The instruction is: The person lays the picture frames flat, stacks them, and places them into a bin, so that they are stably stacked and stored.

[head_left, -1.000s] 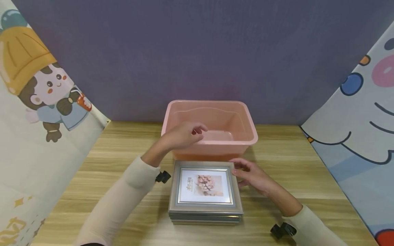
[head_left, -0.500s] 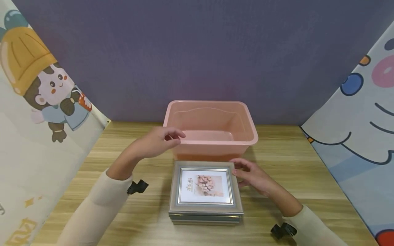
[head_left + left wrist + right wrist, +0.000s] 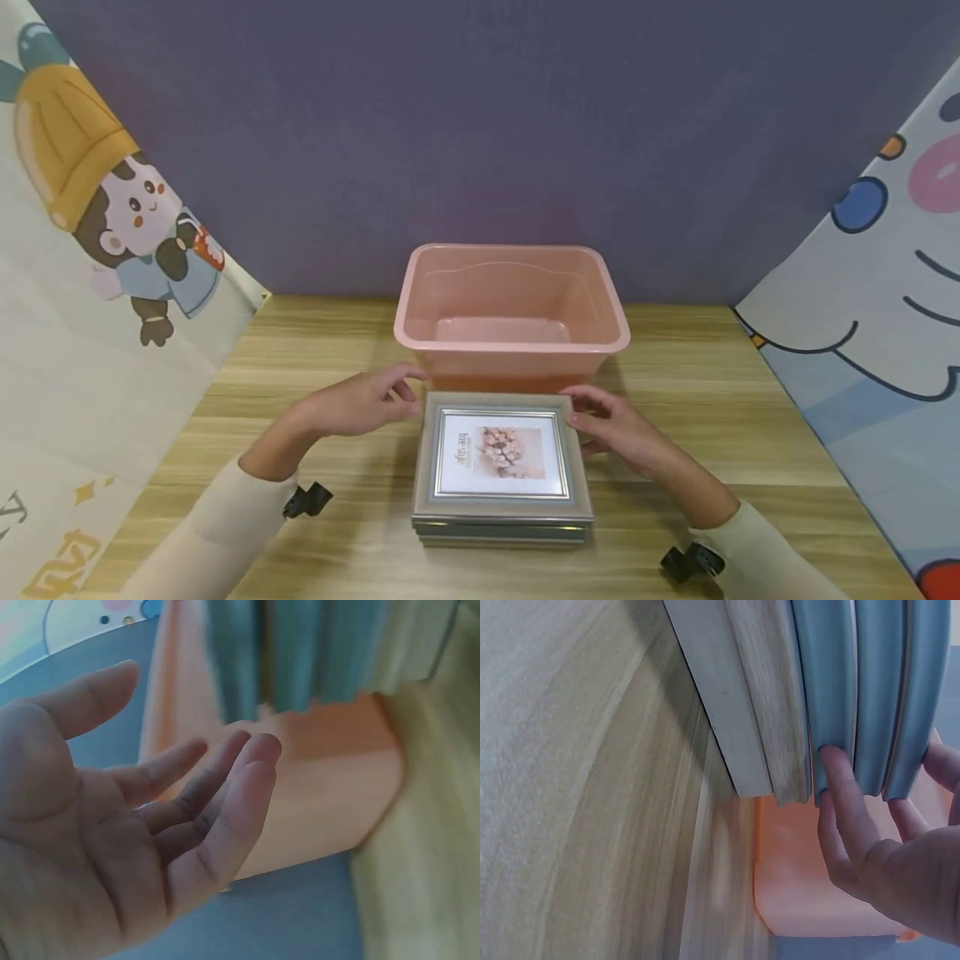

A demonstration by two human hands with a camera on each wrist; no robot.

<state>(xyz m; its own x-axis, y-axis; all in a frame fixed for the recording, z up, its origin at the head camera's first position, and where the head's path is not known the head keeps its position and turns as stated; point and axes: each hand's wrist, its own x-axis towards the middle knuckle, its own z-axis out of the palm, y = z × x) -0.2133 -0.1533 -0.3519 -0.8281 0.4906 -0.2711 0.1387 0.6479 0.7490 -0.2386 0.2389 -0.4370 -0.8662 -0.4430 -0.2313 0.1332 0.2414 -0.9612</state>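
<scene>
A stack of several picture frames (image 3: 504, 533) lies on the table, edges aligned. On top is a silver-grey frame holding a flower print (image 3: 498, 455). My right hand (image 3: 621, 435) holds the stack's far right corner, thumb at the top frame's edge. In the right wrist view its fingers (image 3: 849, 814) bend against the sides and far ends of the blue-grey frames (image 3: 877, 697). My left hand (image 3: 356, 405) hovers by the far left corner, fingers loosely bent, holding nothing. The left wrist view shows its palm (image 3: 112, 832) below the frame ends (image 3: 296, 667), with a gap between.
An empty pink plastic tub (image 3: 517, 367) stands directly behind the stack, against the dark wall (image 3: 495, 125). Wood-grain table (image 3: 697, 400) extends to both sides. Cartoon-printed panels (image 3: 97, 350) border it left and right. A black clip (image 3: 307, 500) hangs at each wrist.
My left hand has come away from over the tub, moving left and then down toward the stack's far left corner. The right hand and the frames have stayed put.
</scene>
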